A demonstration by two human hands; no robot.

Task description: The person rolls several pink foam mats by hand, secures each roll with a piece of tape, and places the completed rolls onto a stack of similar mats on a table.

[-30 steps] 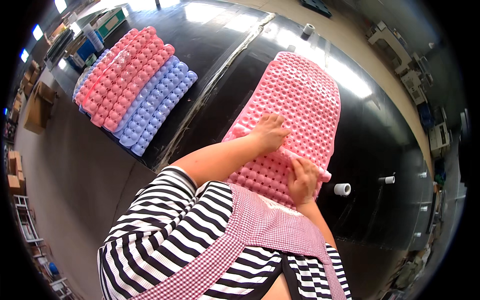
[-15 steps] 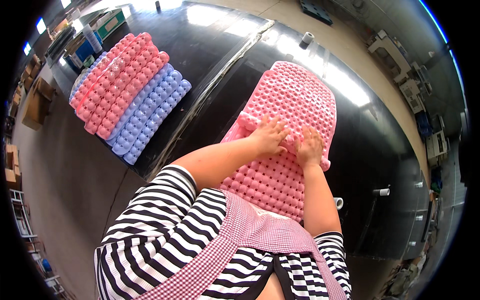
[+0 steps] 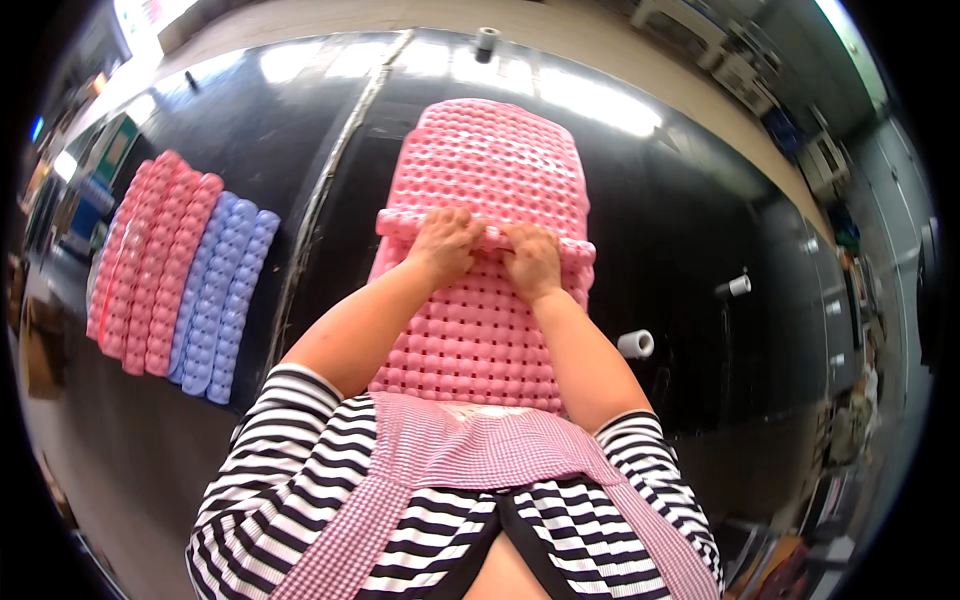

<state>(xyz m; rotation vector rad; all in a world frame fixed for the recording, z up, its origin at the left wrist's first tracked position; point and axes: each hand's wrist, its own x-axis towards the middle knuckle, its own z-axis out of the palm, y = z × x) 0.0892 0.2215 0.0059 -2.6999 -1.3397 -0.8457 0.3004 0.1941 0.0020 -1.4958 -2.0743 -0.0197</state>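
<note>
A pink bubbled bath mat (image 3: pixel 475 345) lies in front of me on a dark table, with a second layer spread beyond it. Its folded edge forms a thick ridge (image 3: pixel 400 222) that runs crosswise over the mat. My left hand (image 3: pixel 447 245) curls its fingers over this ridge, left of its middle. Close beside it, my right hand (image 3: pixel 533 260) grips the same ridge, thumb turned inward. Both hands are closed on the mat; their fingertips are partly hidden in the fold.
On the left of the dark table (image 3: pixel 690 210) lies a row of rolled or folded mats, pink ones (image 3: pixel 160 265) beside blue ones (image 3: pixel 225 300). White tube ends (image 3: pixel 637 345) stick up on the right. A pale seam (image 3: pixel 325 180) crosses the tabletop.
My view has turned, so the mat now lies straighter before me. Both hands had fingers spread over the ridge; now they are bent round it.
</note>
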